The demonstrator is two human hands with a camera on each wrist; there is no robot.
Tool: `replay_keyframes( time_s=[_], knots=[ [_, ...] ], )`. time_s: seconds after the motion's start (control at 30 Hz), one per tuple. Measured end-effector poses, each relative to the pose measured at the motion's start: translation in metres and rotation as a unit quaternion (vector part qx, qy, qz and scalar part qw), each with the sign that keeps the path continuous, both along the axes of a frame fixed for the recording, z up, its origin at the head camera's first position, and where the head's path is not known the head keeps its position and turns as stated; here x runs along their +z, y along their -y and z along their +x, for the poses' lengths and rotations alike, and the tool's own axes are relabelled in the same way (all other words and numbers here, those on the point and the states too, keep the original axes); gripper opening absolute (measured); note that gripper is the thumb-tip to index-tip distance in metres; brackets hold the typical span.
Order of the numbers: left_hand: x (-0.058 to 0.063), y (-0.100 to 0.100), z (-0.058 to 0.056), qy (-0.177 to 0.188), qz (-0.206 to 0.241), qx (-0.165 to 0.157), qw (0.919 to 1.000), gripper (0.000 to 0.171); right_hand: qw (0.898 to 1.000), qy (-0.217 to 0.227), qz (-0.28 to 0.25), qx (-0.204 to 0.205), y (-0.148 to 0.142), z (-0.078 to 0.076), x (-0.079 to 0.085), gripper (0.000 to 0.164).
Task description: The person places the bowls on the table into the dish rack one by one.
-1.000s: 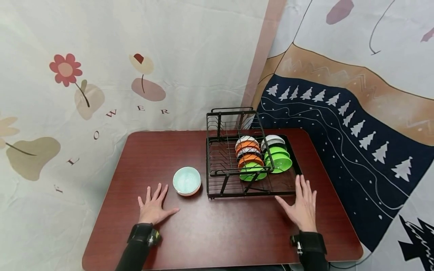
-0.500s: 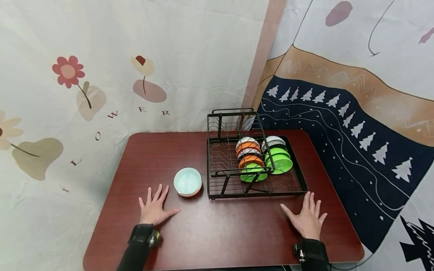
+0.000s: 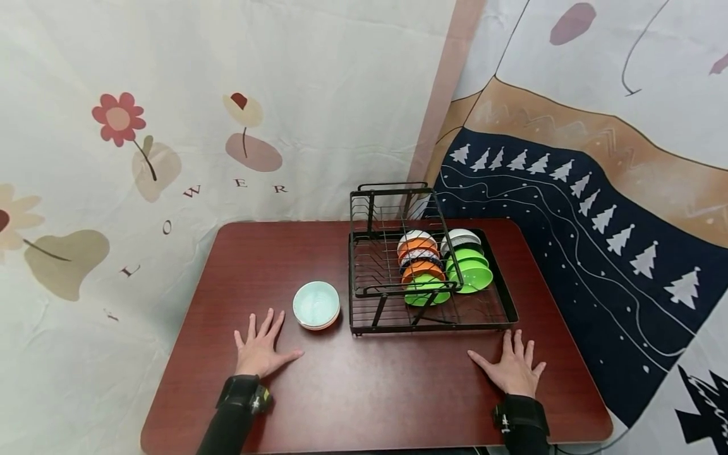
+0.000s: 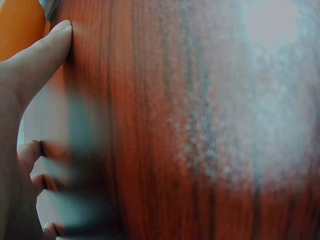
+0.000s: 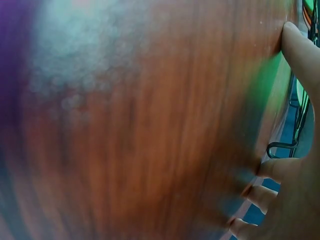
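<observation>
My left hand (image 3: 258,352) rests on the brown table with its fingers spread, just left of a small stack of bowls. The top bowl (image 3: 316,304) is pale blue, and an orange one shows beneath it. To the right, my right hand (image 3: 514,370) lies spread on the table, fingertips close to the front right corner of a black dish rack (image 3: 432,328). Neither hand holds anything. In the left wrist view an orange bowl (image 4: 20,25) shows beyond the thumb; the right wrist view catches part of the rack's wire (image 5: 281,146) past the fingers.
Inside the rack, bowls stand on edge in two rows: white, orange and patterned ones with a green bowl (image 3: 426,291) in front, and grey and green ones (image 3: 476,276) on the right. An upper wire tier (image 3: 364,253) covers the rack's left part. Printed cloth hangs behind the table (image 3: 364,392).
My right hand has drawn back from the rack's front right corner toward me and come down flat on the table. The left hand and the bowls have stayed put.
</observation>
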State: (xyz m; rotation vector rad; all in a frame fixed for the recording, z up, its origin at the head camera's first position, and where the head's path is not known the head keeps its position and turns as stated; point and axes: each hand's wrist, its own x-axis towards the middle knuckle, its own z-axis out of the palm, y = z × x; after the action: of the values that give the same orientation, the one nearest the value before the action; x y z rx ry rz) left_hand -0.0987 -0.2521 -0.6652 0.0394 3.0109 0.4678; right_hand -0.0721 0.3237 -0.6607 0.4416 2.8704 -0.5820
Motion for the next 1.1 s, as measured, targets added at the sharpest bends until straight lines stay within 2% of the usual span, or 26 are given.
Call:
replay_keyframes(
  time_s=[0.2, 0.3, 0.37, 0.43, 0.5, 0.6, 0.67, 0.73, 0.87, 1.0, 1.1],
  knots=[
    [-0.002, 0.000, -0.002, -0.004, 0.006, 0.005, 1.0000, 0.110, 1.000, 0.000, -0.002, 0.001, 0.000, -0.001, -0.003, 0.130],
    [0.005, 0.000, -0.007, 0.007, 0.048, 0.028, 0.9984, 0.088, 1.000, 0.003, 0.000, 0.000, 0.000, -0.002, -0.003, 0.131],
    [0.013, -0.003, -0.014, 0.008, 0.081, 0.048, 0.9955, 0.072, 1.000, 0.004, -0.001, 0.000, 0.000, -0.002, -0.002, 0.130],
    [0.022, -0.008, -0.024, 0.009, 0.124, 0.068, 0.9900, 0.063, 1.000, 0.004, -0.003, -0.002, 0.001, -0.003, 0.000, 0.128],
    [0.029, -0.015, -0.034, 0.004, 0.171, 0.080, 0.9820, 0.063, 1.000, 0.005, -0.006, -0.003, 0.001, -0.003, 0.001, 0.127],
    [0.036, -0.030, -0.047, 0.016, 0.247, 0.087, 0.9649, 0.067, 1.000, 0.015, -0.009, -0.006, 0.000, -0.002, 0.002, 0.128],
    [0.039, -0.040, -0.053, 0.020, 0.266, 0.092, 0.9595, 0.064, 1.000, 0.017, -0.011, -0.006, -0.001, -0.001, 0.003, 0.128],
    [0.040, -0.048, -0.056, 0.017, 0.244, 0.094, 0.9652, 0.059, 1.000, 0.017, -0.011, -0.004, -0.001, -0.002, 0.001, 0.129],
    [0.044, -0.056, -0.060, -0.010, 0.158, 0.095, 0.9828, 0.044, 1.000, 0.012, -0.008, -0.001, -0.001, -0.003, -0.001, 0.128],
    [0.051, -0.059, -0.063, -0.025, 0.090, 0.071, 0.9930, 0.040, 1.000, 0.010, -0.009, -0.003, -0.001, -0.002, 0.001, 0.128],
    [0.055, -0.059, -0.067, -0.050, 0.036, 0.049, 0.9969, 0.038, 1.000, 0.010, -0.012, -0.006, -0.001, -0.002, 0.003, 0.129]
  ],
)
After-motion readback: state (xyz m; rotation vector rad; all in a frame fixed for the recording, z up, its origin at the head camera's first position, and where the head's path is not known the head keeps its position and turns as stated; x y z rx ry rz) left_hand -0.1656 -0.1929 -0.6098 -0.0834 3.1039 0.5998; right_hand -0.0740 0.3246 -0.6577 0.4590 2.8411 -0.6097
